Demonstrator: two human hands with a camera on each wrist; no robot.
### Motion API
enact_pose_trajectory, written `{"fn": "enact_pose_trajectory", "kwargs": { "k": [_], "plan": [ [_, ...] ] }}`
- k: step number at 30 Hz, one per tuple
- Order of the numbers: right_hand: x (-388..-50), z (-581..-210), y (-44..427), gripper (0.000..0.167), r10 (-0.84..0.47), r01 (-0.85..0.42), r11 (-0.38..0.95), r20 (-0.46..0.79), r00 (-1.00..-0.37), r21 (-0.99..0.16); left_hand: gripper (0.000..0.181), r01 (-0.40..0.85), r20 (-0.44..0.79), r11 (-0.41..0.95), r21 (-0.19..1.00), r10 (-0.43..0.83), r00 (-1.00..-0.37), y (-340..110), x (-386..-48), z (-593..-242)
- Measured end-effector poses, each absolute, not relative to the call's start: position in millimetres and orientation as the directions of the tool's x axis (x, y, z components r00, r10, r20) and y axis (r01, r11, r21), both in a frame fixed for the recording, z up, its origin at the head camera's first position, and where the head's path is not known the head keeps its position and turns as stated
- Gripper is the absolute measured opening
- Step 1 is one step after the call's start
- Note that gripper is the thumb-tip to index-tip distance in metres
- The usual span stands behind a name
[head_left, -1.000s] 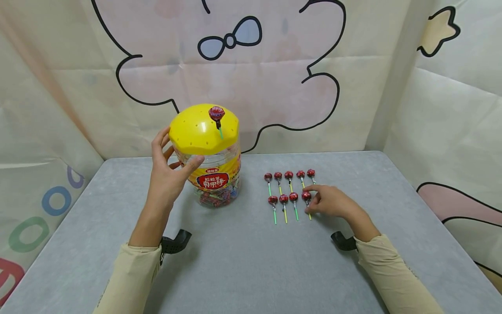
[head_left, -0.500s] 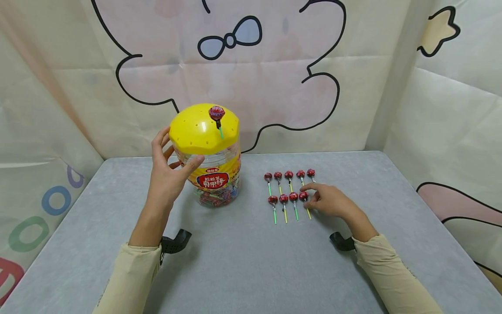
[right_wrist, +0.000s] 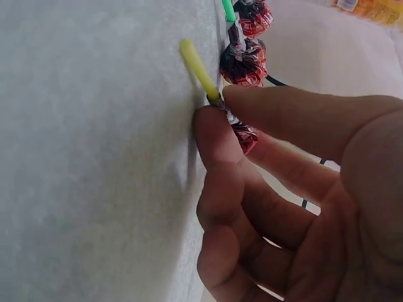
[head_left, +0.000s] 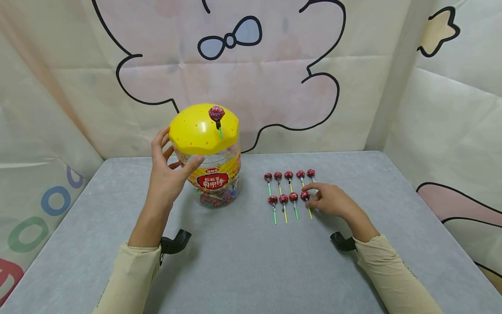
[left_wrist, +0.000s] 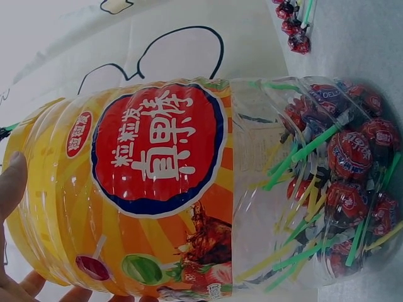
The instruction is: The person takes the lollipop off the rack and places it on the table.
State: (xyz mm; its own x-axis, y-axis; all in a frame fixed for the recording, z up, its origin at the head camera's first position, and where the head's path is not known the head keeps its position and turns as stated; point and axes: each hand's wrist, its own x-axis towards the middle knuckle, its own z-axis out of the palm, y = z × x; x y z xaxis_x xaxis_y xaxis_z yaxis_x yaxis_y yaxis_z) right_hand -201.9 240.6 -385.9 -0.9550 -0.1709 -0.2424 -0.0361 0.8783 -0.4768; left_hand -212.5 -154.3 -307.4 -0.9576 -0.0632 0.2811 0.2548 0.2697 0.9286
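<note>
In the head view, my left hand (head_left: 166,176) grips the upper side of a clear plastic candy jar (head_left: 213,179), thumb in front and fingers behind. Its yellow lid (head_left: 192,131) carries one lollipop (head_left: 217,114) on top. Lollipops with green and yellow sticks fill the jar's bottom in the left wrist view. To the right, my right hand (head_left: 331,200) pinches a red-wrapped lollipop (head_left: 305,196) with a yellow stick (right_wrist: 198,68), at the right end of the nearer row. Thumb and finger meet near the wrapper's neck; part of the wrapper is hidden.
Several lollipops (head_left: 283,199) lie in two rows, heads away from me, on the grey tabletop (head_left: 251,261). The farther row's rightmost lollipop (head_left: 311,173) is partly covered by my right hand. A printed cloth backdrop (head_left: 282,96) stands behind the table.
The pinched lollipop's head shifts a little left, then slightly back right, with my right hand. My left hand and the jar stay in place.
</note>
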Motion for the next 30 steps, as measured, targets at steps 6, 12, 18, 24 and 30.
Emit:
{"fn": "enact_pose_trajectory", "kwargs": {
  "k": [6, 12, 18, 24, 30],
  "plan": [
    [-202, -381, 242, 0.048, -0.157, -0.025, 0.876, -0.237, -0.959, -0.482, 0.093, 0.251, 0.277, 0.261, 0.932, -0.068, -0.958, -157, -210, -306],
    [-199, -369, 240, 0.047, -0.156, -0.058, 0.875, -0.167, -0.974, -0.480, 0.082, 0.267, 0.281, 0.160, 0.950, -0.074, -0.957, -159, -211, -305],
    [-192, -340, 206, 0.043, -0.220, -0.187, 0.829, 0.000, -0.975, -0.527, 0.070, 0.294, 0.301, 0.084, 0.952, -0.084, -0.950, -159, -216, -306],
    [-187, -302, 154, 0.040, -0.309, -0.327, 0.728, 0.138, -0.941, -0.603, 0.057, 0.276, 0.275, 0.011, 0.961, -0.105, -0.956, -160, -220, -313],
    [-190, -284, 113, 0.045, -0.357, -0.399, 0.632, 0.207, -0.911, -0.664, 0.053, 0.267, 0.267, 0.012, 0.964, -0.095, -0.959, -158, -224, -319]
  ]
}}
